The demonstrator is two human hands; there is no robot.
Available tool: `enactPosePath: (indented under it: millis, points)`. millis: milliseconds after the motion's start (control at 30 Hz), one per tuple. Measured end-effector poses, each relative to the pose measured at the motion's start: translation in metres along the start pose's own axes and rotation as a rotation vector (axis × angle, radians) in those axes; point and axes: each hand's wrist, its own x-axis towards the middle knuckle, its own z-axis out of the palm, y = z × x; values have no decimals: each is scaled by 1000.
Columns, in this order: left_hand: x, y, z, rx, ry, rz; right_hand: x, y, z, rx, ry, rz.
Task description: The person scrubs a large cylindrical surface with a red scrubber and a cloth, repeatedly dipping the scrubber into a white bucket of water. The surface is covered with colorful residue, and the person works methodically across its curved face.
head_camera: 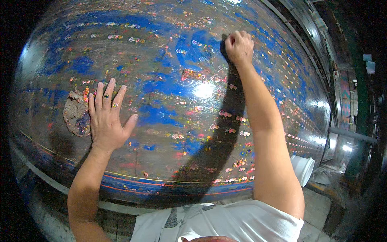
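My left hand rests palm down with its fingers apart on a broad, paint-stained surface. Specks of colour cling to its fingers. Against its outer side lies a crumpled, paint-smeared brown wad, partly hidden by the hand. Farther out and to the right, my right hand is curled against the surface, knuckles up. Its palm and fingertips are hidden, so whether something is held there cannot be told. Around it are blue smears and rows of small printed multicoloured marks.
Beside my right upper arm, at the surface's near edge, is a white plastic bucket. Metal rails run along the far right side. A pale bar passes below the near edge. A bright reflection glares mid-surface.
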Motion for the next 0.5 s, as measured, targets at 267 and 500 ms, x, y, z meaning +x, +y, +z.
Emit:
enactPosePath:
  millis: [267,500]
  points:
    - [0,4,-3,44,7,13,-46,-84,0,317,-30,-386]
    - [0,1,5,38,-2,7,-81,91,-42,44,-67,21]
